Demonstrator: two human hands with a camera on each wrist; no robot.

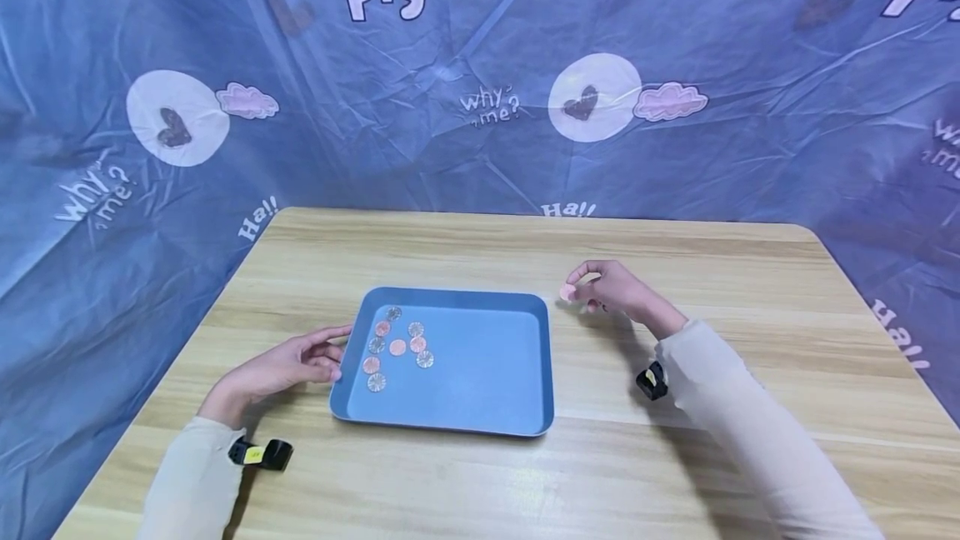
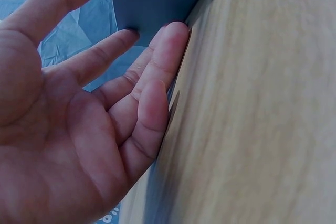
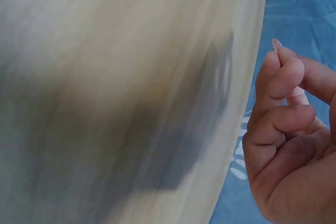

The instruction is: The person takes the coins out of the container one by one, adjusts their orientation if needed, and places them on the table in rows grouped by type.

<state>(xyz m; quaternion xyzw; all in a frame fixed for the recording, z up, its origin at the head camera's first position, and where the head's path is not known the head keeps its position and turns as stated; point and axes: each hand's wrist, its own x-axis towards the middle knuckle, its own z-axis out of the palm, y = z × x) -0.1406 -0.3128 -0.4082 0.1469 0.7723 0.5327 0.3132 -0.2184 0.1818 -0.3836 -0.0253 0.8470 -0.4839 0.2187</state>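
A blue rectangular tray (image 1: 480,390) lies on the table with several small round discs on its left half. Some are silver with radiating lines, such as the silver disc (image 1: 377,382); others are pink, such as the pink disc (image 1: 397,347). At the tray's left side, my left hand (image 1: 296,363) touches the outer wall with loosely bent fingers (image 2: 100,56). Off the tray's upper right corner, my right hand (image 1: 618,290) pinches another pink disc (image 1: 567,292) between thumb and fingertips, above the table. The right wrist view shows the other fingers (image 3: 278,124) curled inward.
The wooden table (image 1: 675,465) extends around the tray on all sides. Behind it hangs a blue printed cloth (image 1: 450,148), which also drops past the left and right table edges. A black band device (image 1: 262,454) sits at the left wrist, another black device (image 1: 652,380) at the right.
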